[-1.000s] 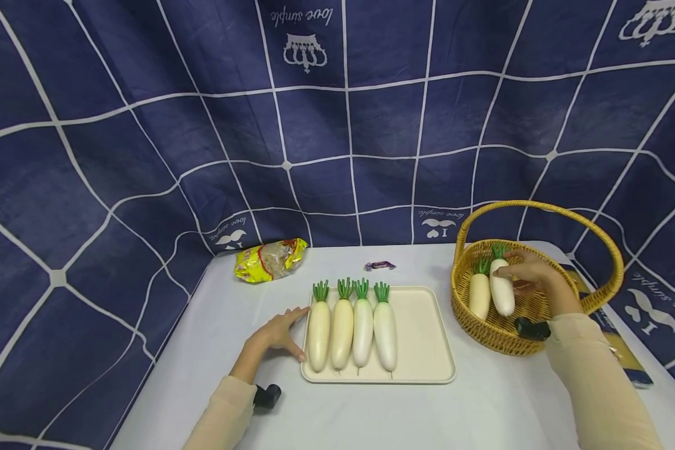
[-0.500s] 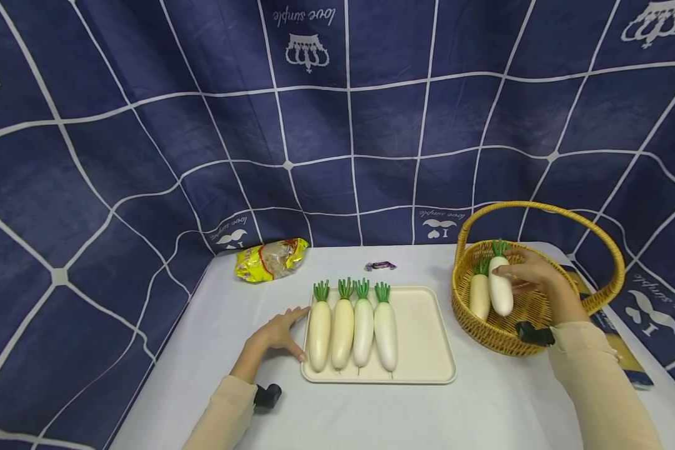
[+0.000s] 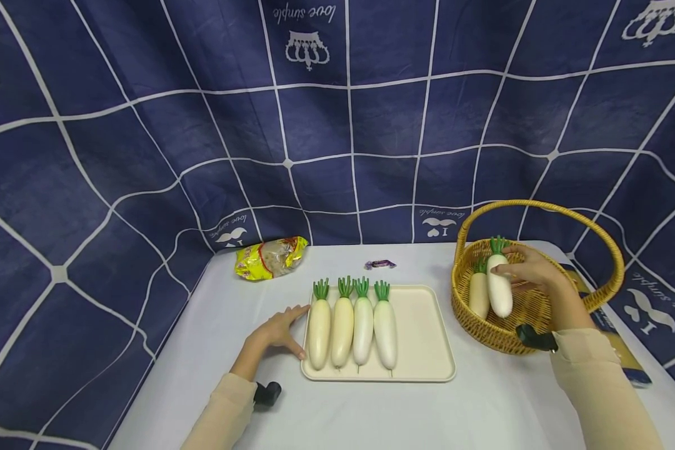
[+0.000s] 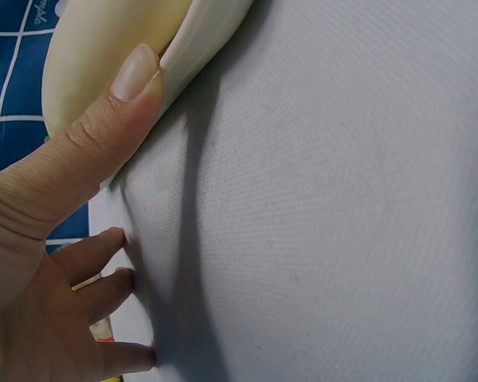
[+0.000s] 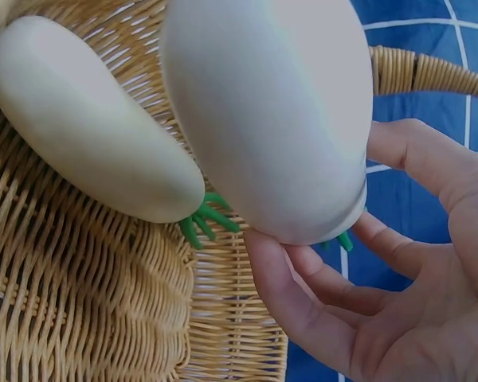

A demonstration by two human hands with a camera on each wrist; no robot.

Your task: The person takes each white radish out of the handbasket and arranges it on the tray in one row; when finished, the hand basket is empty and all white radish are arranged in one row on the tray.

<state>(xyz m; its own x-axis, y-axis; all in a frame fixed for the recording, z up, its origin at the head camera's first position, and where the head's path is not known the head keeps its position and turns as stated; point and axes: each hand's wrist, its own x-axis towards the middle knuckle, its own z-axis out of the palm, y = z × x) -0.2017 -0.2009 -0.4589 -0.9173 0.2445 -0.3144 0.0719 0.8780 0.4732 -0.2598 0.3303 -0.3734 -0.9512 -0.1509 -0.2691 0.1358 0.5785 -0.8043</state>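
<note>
My right hand (image 3: 531, 270) grips a white radish (image 3: 499, 292) with a green top, held above the wicker basket (image 3: 492, 335). In the right wrist view the fingers are curled around the radish's leafy end. A second, creamier radish (image 5: 95, 119) lies inside the basket beside it. My left hand (image 3: 275, 331) spreads its fingers at the left edge of the cream tray (image 3: 422, 334), its thumb (image 4: 135, 76) against the rim. Several radishes (image 3: 341, 331) lie side by side on the tray, green tops pointing away from me.
A yellow snack bag (image 3: 271, 259) lies at the back left of the white table. Behind the tray sits a purple wrapped candy (image 3: 379, 264). The basket's tall handle (image 3: 540, 204) arches over it, and a dark and gold package (image 3: 624, 353) lies to its right.
The radish in my right hand has risen slightly and shifted a little left within the basket's opening. My left hand has stayed at the tray's edge.
</note>
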